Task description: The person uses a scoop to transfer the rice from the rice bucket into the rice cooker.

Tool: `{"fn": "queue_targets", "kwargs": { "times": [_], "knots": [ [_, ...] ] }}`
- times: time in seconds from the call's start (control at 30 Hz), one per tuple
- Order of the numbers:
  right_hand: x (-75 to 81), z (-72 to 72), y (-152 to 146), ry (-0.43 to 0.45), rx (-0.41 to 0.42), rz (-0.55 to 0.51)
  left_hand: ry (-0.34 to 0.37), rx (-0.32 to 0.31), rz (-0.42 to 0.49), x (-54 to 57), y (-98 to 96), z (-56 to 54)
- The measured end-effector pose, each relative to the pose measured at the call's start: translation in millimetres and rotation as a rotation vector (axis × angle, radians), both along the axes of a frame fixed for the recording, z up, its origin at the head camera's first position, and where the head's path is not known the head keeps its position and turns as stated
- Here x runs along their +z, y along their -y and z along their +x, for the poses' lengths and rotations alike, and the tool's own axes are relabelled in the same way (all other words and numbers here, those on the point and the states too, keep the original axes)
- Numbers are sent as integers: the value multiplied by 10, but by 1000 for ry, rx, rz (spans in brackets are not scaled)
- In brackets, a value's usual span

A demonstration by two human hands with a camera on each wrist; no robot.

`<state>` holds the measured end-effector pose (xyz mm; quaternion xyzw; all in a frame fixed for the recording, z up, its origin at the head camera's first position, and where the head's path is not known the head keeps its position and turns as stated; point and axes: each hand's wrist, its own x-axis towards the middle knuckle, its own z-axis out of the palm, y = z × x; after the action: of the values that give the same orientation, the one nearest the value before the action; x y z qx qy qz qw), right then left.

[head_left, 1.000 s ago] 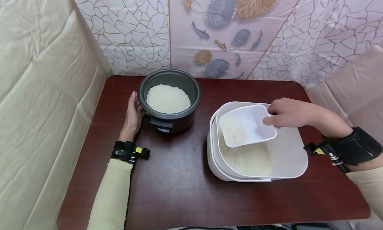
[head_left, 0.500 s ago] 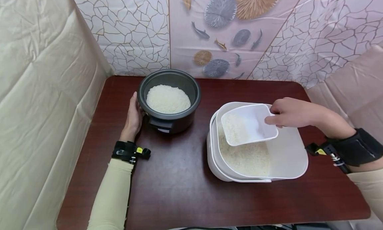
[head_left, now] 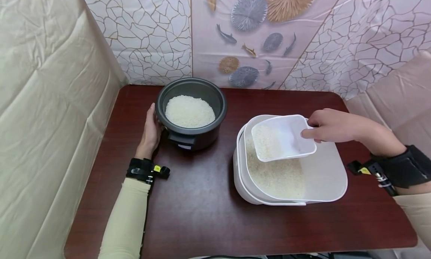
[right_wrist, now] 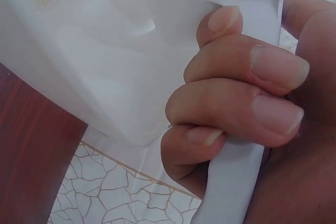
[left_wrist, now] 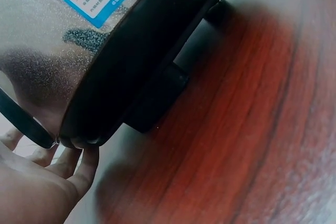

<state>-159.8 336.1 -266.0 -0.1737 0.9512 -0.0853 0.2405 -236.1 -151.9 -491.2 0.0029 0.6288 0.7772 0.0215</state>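
My right hand (head_left: 331, 125) holds a white rice scoop (head_left: 293, 133) with some rice at its far left end. In the right wrist view the fingers (right_wrist: 226, 106) curl round the scoop's handle (right_wrist: 231, 182). The scoop hangs tilted over a white rice bin (head_left: 324, 173), which has rice (head_left: 276, 180) in its bottom. On the left, a dark rice cooker (head_left: 210, 137) contains a mound of white rice (head_left: 190, 111). My left hand (head_left: 148, 135) rests against the cooker's left side, fingers touching its lower edge in the left wrist view.
Both containers stand on a dark red-brown table (head_left: 202, 210). A patterned backdrop (head_left: 151, 38) rises behind it, and a cream padded panel (head_left: 50, 113) closes off the left. The bin's handle (head_left: 286, 203) lies down along its near side.
The right hand and scoop have shifted slightly to the right and a little up in the head view, still over the bin. The left hand and cooker have stayed in place.
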Motion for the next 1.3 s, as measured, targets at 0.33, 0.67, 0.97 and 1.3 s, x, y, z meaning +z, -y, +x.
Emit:
{"fn": "queue_targets", "kwargs": {
  "times": [0.33, 0.67, 0.97, 1.3],
  "knots": [
    [19, 15, -57, -7, -12, -4, -8, -1, 2, 1, -5, 1],
    [92, 28, -54, -30, -30, 1, -4, -11, 3, 27, 11, 2],
    [130, 34, -37, -44, -10, -5, -8, -12, -12, 5, 20, -1],
    [222, -60, 24, -42, -1, -23, -34, -1, -58, 29, -11, 10]
  ]
}}
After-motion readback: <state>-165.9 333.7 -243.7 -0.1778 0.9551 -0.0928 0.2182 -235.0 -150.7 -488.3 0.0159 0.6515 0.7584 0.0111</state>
